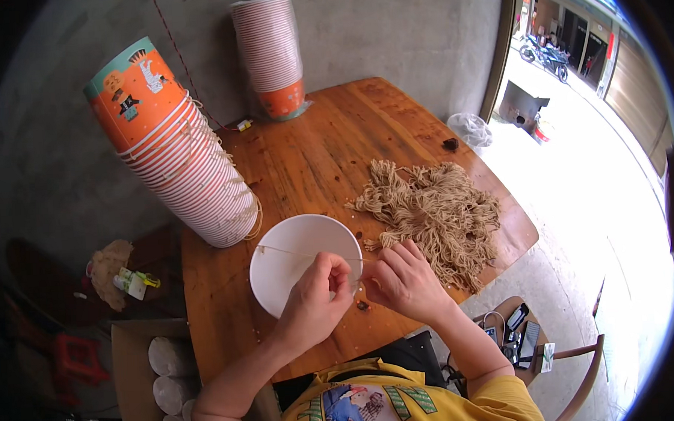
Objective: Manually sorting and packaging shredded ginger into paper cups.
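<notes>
An open paper bucket (279, 273), white inside, stands on the wooden table in front of me. A thin tan cord (290, 252) runs from its far left rim across the opening to my hands. My left hand (319, 290) is over the bucket's right side, thumb and fingers pinched on the cord. Just to the right, past the rim, my right hand (408, 281) is closed with its fingertips on the cord too. The exact grip of both is partly hidden by the fingers. Beside my right hand lies a tangled heap of tan cords (435, 214).
A tall leaning stack of orange paper buckets (173, 154), cords hanging from it, stands at the table's left edge. Another stack in plastic (270, 52) is by the wall. Below left is a cardboard box (125, 363) of wrapped white items; at lower right, a wooden chair (588, 365).
</notes>
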`<state>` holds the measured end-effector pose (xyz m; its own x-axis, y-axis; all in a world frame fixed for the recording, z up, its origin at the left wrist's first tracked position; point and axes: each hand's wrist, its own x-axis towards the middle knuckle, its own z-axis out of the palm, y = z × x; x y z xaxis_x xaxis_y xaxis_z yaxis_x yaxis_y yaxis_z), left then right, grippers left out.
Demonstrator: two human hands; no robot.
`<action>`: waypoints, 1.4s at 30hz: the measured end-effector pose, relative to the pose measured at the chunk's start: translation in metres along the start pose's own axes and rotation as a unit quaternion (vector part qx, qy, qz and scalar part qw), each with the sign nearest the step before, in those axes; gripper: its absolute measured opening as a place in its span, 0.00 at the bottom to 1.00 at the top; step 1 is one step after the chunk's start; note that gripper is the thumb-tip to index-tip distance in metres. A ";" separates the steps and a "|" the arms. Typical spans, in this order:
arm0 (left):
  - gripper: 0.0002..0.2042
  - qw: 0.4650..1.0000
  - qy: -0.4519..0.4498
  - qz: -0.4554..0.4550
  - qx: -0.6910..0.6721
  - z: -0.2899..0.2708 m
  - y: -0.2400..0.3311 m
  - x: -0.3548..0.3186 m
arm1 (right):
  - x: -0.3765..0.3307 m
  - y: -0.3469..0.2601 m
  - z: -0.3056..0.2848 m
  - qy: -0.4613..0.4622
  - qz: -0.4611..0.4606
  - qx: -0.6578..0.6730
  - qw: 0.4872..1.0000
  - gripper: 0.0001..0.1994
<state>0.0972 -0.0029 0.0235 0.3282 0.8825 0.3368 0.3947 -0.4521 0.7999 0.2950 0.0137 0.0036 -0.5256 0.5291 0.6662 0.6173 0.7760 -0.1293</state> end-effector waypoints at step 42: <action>0.10 0.959 0.192 -0.004 0.208 -0.034 -0.027 -0.050 | 0.079 -0.039 0.046 -0.229 0.077 0.117 0.963 0.11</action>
<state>0.0409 -0.0298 0.0019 0.0156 0.8331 0.5529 0.7297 -0.3875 0.5634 0.2025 0.0413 0.0272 -0.6742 0.6988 0.2391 0.5882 0.7038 -0.3984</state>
